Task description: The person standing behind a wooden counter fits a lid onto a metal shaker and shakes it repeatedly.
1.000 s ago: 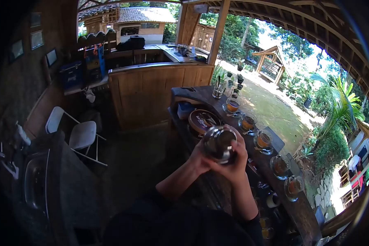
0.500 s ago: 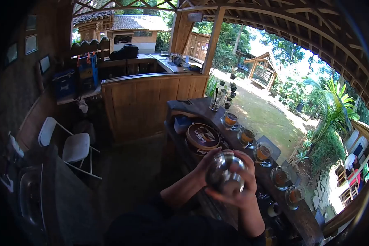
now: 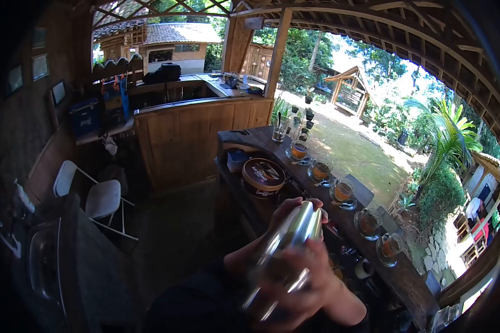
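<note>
A shiny metal shaker (image 3: 304, 222) is held in front of my body, tilted, its upper end toward the counter and its lower end blurred by motion. My left hand (image 3: 283, 213) wraps round its far side near the upper end, partly hidden behind the metal. My right hand (image 3: 303, 277) grips the near side lower down, with smeared fingers. Beyond the shaker, a round brown tub (image 3: 264, 175) sits on the lower shelf of the dark wooden counter (image 3: 250, 136).
Several glass cups of orange-brown drink, one a cup (image 3: 343, 191), stand on saucers along the counter. A glass with utensils (image 3: 279, 132) is at its far end. A white folding chair (image 3: 103, 198) and a sink (image 3: 43, 261) are at left.
The shaker has swung from end-on to a lengthwise view, and my right hand has moved down and left with it. The view has shifted slightly, moving the counter left in frame.
</note>
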`<state>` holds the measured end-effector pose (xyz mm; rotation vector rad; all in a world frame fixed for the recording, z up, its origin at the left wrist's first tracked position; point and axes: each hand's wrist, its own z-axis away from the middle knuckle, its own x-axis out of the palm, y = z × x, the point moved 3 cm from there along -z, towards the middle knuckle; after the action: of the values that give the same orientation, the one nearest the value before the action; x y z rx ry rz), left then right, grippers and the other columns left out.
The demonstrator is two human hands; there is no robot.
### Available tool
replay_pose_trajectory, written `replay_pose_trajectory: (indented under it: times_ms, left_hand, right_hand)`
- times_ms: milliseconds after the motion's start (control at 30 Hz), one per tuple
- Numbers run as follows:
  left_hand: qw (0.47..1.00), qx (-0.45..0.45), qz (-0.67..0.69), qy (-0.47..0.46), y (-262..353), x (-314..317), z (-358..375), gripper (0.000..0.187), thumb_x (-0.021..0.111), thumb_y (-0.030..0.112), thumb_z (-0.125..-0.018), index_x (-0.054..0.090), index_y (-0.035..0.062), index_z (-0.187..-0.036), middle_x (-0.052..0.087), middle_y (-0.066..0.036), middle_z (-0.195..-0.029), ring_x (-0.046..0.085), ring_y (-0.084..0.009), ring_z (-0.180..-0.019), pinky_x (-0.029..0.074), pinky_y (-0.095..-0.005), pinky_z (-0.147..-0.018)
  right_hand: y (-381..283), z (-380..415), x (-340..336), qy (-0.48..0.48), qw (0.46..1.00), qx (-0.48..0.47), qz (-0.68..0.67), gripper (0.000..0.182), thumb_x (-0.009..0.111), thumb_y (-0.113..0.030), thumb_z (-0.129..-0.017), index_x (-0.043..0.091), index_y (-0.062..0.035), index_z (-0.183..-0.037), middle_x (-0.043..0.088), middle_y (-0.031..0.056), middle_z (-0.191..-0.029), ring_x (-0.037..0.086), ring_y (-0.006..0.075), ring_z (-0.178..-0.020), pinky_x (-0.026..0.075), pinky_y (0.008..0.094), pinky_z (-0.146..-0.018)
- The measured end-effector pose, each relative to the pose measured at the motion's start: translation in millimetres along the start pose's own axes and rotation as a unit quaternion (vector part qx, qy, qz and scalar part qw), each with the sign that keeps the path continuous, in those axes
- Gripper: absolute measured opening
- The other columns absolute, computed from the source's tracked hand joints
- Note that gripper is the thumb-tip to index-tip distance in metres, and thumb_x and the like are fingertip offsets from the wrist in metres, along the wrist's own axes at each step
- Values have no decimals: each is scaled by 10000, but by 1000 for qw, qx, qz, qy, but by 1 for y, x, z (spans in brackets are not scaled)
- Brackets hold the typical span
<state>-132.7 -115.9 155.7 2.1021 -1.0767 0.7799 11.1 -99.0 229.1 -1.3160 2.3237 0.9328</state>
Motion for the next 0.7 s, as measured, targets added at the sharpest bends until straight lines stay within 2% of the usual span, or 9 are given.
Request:
replay_pose_trajectory:
  times_ms: [100,167,300,433,500,533,633,667,700]
  left_hand:
    - [986,47,-101,-121,-15,31,-7,452,410,451,-885,544,83,-1111,530,-180,-1002,603,-355,-864,504,-435,-783]
    - [998,32,-33,31,-28,1,-1,474,417,455,-885,508,85,-1166,528,-147,-1019,594,-311,-917,503,-406,-797]
    - [976,115,11,185,-86,-41,26,385,340,310,-940,499,77,-1203,556,-88,-1169,561,-207,-1053,470,-367,-904]
    - [991,40,92,89,-84,10,21,421,382,374,-909,509,76,-1179,562,-133,-1063,600,-305,-930,511,-414,-807]
    - [996,70,-43,-30,-75,33,13,444,399,407,-900,514,62,-1156,514,-193,-1033,598,-416,-801,526,-442,-686]
    - [996,77,-43,-19,-71,35,12,440,395,407,-900,519,67,-1150,530,-186,-1029,604,-394,-805,526,-434,-691]
    - [975,57,56,205,-64,-7,27,446,386,407,-897,524,65,-1148,575,-167,-1051,614,-316,-874,516,-421,-761]
    - [977,86,181,75,-78,-11,28,444,386,400,-893,541,55,-1125,602,-148,-1059,599,-264,-961,489,-420,-838]
    - [988,143,56,25,-71,-31,25,445,383,389,-892,554,35,-1099,612,-145,-1051,592,-270,-989,474,-425,-871]
  right_hand:
    - [-30,-2,-12,-12,996,-43,83,508,726,-212,-661,531,-441,-1070,515,-100,-1141,479,331,-1126,313,543,-963]
    - [-7,25,-15,53,997,26,-42,434,732,-220,-658,561,-393,-1017,528,-82,-1150,469,362,-1130,356,522,-935]
    - [34,95,-20,125,911,379,-100,813,856,-187,-549,392,-234,-1215,486,154,-1187,484,416,-1102,407,547,-877]
    - [-28,34,-49,51,986,142,-76,533,719,-284,-684,472,-275,-1157,486,98,-1149,494,343,-1093,354,540,-933]
    - [-66,8,-51,-66,997,-36,21,302,584,-355,-758,560,-345,-1059,493,51,-1104,497,318,-1074,310,550,-968]
    - [-67,9,-47,-12,997,-68,37,290,604,-318,-736,582,-333,-1025,492,44,-1101,503,327,-1052,334,536,-962]
    - [-9,44,-19,127,985,-13,-120,391,690,-268,-708,539,-236,-1067,486,87,-1139,497,341,-1076,376,516,-925]
    - [8,59,-19,109,981,109,-121,471,740,-237,-672,503,-199,-1077,480,117,-1159,495,352,-1085,385,516,-915]
    - [23,75,-17,89,962,229,-121,556,790,-206,-637,467,-163,-1087,473,147,-1179,492,363,-1094,395,516,-905]
